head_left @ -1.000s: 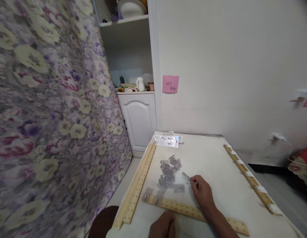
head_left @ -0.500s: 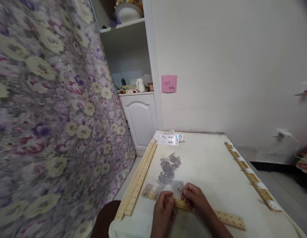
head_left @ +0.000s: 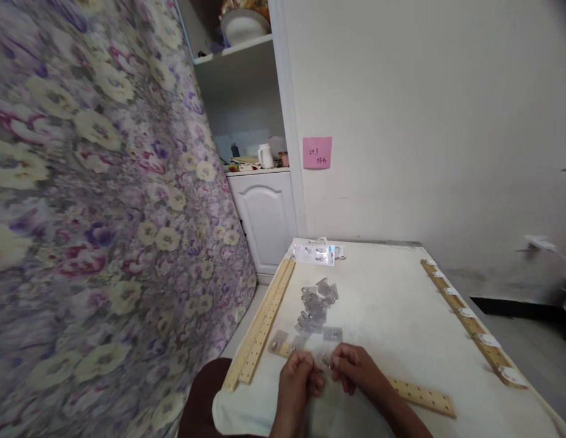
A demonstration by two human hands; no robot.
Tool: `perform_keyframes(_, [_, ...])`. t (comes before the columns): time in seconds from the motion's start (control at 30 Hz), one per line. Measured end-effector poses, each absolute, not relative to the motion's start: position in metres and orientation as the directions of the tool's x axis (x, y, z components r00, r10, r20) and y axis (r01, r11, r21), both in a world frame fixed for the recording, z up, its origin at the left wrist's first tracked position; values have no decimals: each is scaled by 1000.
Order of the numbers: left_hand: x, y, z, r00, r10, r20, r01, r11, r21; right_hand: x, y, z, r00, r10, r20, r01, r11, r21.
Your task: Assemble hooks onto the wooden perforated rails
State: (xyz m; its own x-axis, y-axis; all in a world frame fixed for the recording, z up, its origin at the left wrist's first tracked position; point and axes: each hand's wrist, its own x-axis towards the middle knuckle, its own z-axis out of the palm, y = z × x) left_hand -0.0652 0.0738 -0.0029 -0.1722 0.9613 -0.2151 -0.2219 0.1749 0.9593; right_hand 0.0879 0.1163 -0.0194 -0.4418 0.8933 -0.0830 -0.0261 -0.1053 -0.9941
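My left hand (head_left: 299, 376) is closed in a pinch at the edge of a small clear plastic piece with a shiny metal part (head_left: 326, 361). Across from it, my right hand (head_left: 353, 367) pinches the metal side of that same piece. Both hands are over a pale wooden strip with holes (head_left: 422, 396), which they partly cover. On the strip's left end sit clear pieces with metal parts (head_left: 277, 342). Just behind my hands a single clear piece (head_left: 333, 334) lies flat. The exact kind of these small pieces is too blurred to tell.
A pile of clear pieces with metal parts (head_left: 316, 304) lies farther back. Two holed wooden strips (head_left: 260, 328) run along the left edge. Another strip (head_left: 465, 313) with white round pieces lies along the right edge. Clear packaging (head_left: 314, 253) rests at the far edge.
My hands have come closer together, with a clear piece between them. The clear piece behind them now lies apart from my right fingers. The view has shifted slightly.
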Motion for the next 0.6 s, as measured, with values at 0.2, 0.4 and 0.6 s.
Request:
perform_keyframes(0.2, [-62,66,-10,-161,944,-289,-313,229,922,87,116,-19,-389,920,-52,35,-42,-999])
perform_keyframes(0.4, [-63,62,-17,-150,937,-317,-356,248,901,84,114,-20,-387,920,-54,71,-29,-997])
perform_keyframes(0.6, [-59,59,-15,-155,907,-393,-495,273,825,84,115,-23,-397,912,-108,41,-100,-994])
